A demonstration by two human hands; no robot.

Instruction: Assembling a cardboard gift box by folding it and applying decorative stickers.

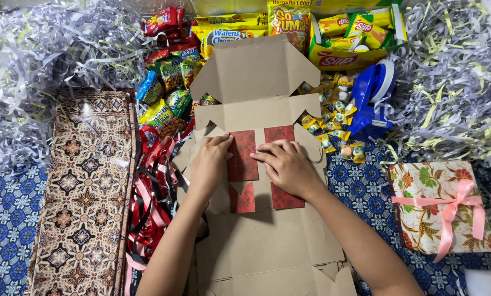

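Note:
A flattened brown cardboard box (256, 71) lies unfolded in the middle, its flaps spread toward the far side. Dark red patterned paper (244, 159) covers part of its centre panels. My left hand (211, 164) presses flat on the left edge of the red paper, fingers together. Resting on the right red panel, my right hand (286, 164) has its fingers curled down onto the fold between the panels. Neither hand grips anything that can be lifted.
A patterned wrapping sheet (84, 186) lies left, beside red, pink and black ribbons (155, 186). Snack packets (171, 82) and small candies (333, 118) sit behind. A blue tape dispenser (372, 98) stands right. A wrapped gift with pink bow (443, 205) lies right. Shredded paper (32, 66) fills both corners.

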